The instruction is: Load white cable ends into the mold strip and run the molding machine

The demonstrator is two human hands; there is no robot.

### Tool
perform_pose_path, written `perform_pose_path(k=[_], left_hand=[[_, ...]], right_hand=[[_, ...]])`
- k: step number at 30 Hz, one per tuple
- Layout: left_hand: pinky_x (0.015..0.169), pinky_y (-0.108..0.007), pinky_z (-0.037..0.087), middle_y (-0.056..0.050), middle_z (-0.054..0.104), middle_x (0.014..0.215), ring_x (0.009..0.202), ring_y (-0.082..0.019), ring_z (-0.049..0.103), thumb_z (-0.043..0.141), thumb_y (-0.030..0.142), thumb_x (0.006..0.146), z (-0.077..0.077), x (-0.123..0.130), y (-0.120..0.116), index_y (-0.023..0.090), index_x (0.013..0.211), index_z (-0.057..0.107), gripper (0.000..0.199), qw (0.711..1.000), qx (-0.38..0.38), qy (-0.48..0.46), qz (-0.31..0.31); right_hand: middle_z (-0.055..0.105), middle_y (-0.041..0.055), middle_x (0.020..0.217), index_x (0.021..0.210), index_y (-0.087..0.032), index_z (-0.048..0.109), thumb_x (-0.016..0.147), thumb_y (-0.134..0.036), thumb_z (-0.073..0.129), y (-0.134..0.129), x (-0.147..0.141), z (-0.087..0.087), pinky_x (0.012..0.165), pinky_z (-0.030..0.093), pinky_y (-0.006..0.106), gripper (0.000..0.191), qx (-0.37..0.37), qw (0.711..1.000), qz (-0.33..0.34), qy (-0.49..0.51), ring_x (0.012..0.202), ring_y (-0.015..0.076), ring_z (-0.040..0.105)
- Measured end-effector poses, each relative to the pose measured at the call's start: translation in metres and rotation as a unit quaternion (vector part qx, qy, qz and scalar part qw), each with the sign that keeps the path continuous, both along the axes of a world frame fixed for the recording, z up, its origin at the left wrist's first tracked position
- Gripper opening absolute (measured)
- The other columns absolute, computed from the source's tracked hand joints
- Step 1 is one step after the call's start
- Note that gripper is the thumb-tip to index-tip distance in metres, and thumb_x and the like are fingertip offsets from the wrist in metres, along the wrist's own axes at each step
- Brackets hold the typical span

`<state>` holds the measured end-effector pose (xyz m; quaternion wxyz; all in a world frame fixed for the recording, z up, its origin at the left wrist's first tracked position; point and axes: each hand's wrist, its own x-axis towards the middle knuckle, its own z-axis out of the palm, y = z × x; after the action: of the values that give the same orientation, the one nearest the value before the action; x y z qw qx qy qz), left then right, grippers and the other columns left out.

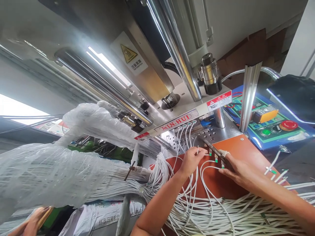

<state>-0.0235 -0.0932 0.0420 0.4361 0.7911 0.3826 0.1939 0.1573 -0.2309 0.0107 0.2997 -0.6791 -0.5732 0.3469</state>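
My right hand (233, 167) grips a narrow dark metal fixture bar (214, 149) over the orange-brown work surface. Several small green-ended connectors (216, 159) sit along the bar, and white cables (206, 168) trail from them toward me. A light covering shows on a right fingertip. At the bar's left end, my left hand (192, 162) is closed in a pinch on a white cable, close to one connector; its fingers partly hide the cable end. Beyond my hands, more green-ended cables (188, 124) lie in the press's lower plate (176, 144).
The press head (177, 119) with steel columns hangs above my hands and carries danger and heat labels. At right stands a blue control panel (261, 127) with a red stop button (288, 125). Loose white cables (211, 213) cover the front; a plastic-wrapped cable bundle (49, 173) lies left.
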Motion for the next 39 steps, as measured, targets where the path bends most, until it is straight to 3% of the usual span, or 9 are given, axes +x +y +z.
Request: perform_pose_path(k=[4,7,10,13,18,22,25,32,39], left_hand=[[0.093,-0.031,0.051,-0.005,0.074,0.094,0.093,-0.016,0.068,0.034,0.039,0.101,0.015,-0.011,0.004,0.017,0.103,0.071,0.043,1.0,-0.013,0.02,-0.005],[0.085,-0.03,0.051,-0.003,0.07,0.08,0.082,-0.017,0.067,0.034,0.033,0.101,0.02,-0.018,0.008,0.017,0.114,0.066,0.038,0.991,0.091,0.095,0.028],[0.069,-0.027,0.05,-0.005,0.069,0.071,0.069,-0.019,0.068,0.043,0.023,0.097,0.015,-0.019,0.014,0.013,0.129,0.054,0.036,0.957,0.208,0.19,0.073],[0.059,-0.026,0.046,-0.007,0.07,0.071,0.065,-0.021,0.068,0.048,0.021,0.095,0.011,-0.018,0.017,0.012,0.133,0.05,0.039,0.93,0.268,0.237,0.08],[0.069,-0.024,0.051,-0.002,0.068,0.071,0.069,-0.015,0.064,0.038,0.02,0.099,0.018,-0.015,0.016,0.02,0.132,0.057,0.039,0.956,0.266,0.096,0.083],[0.067,-0.023,0.055,-0.006,0.072,0.096,0.076,-0.013,0.066,0.053,0.026,0.094,0.015,-0.01,0.016,0.02,0.115,0.071,0.028,0.991,0.122,-0.036,0.036],[0.069,-0.024,0.057,-0.006,0.075,0.095,0.077,-0.015,0.069,0.068,0.025,0.085,0.004,-0.005,0.017,0.019,0.096,0.077,0.016,0.995,0.059,-0.065,0.039],[0.076,-0.028,0.056,-0.003,0.076,0.081,0.076,-0.015,0.069,0.072,0.01,0.078,-0.018,0.003,0.019,0.02,0.078,0.077,0.011,0.979,0.191,-0.063,-0.036],[0.075,-0.029,0.056,-0.003,0.076,0.083,0.076,-0.015,0.069,0.065,0.01,0.083,-0.027,0.006,0.022,0.021,0.08,0.076,0.015,0.965,0.249,-0.05,-0.067]], right_hand=[[0.073,0.0049,0.095,0.135,-0.029,0.039,0.089,-0.048,0.046,0.001,0.002,0.004,0.068,0.048,0.033,0.051,-0.012,1.0,0.01,0.004,0.083,0.026,0.07],[0.073,0.0043,0.093,0.133,-0.029,0.041,0.089,-0.048,0.045,0.001,0.001,0.005,0.068,0.048,0.033,0.049,-0.017,1.0,0.004,0.004,0.082,0.0258,0.07],[0.072,0.004,0.086,0.13,-0.028,0.043,0.088,-0.049,0.046,0.0,-0.001,0.002,0.066,0.047,0.033,0.047,-0.024,1.0,-0.006,-0.002,0.078,0.0264,0.07],[0.072,0.0045,0.085,0.131,-0.028,0.043,0.088,-0.049,0.047,0.0,-0.002,-0.003,0.067,0.047,0.034,0.048,-0.011,1.0,-0.015,-0.002,0.079,0.0276,0.069],[0.073,0.0053,0.09,0.139,-0.029,0.036,0.089,-0.051,0.045,-0.001,-0.003,-0.007,0.07,0.048,0.036,0.054,0.002,1.0,-0.012,0.002,0.083,0.0281,0.07],[0.072,0.003,0.085,0.134,-0.031,0.039,0.089,-0.053,0.044,-0.001,-0.002,-0.011,0.066,0.048,0.035,0.051,0.011,1.0,-0.012,-0.003,0.078,0.0267,0.07],[0.072,0.0027,0.082,0.127,-0.029,0.044,0.088,-0.054,0.045,0.0,-0.001,-0.012,0.064,0.047,0.034,0.047,-0.001,1.0,-0.012,-0.002,0.074,0.0263,0.069],[0.068,0.0062,0.088,0.121,-0.024,0.037,0.088,-0.056,0.036,0.003,-0.001,0.003,0.073,0.047,0.038,0.046,-0.096,0.995,0.029,0.006,0.083,0.0273,0.066],[0.069,0.0062,0.102,0.123,-0.029,0.032,0.09,-0.055,0.035,0.001,0.003,0.003,0.079,0.047,0.039,0.043,-0.097,0.994,0.04,0.023,0.089,0.0264,0.066]])
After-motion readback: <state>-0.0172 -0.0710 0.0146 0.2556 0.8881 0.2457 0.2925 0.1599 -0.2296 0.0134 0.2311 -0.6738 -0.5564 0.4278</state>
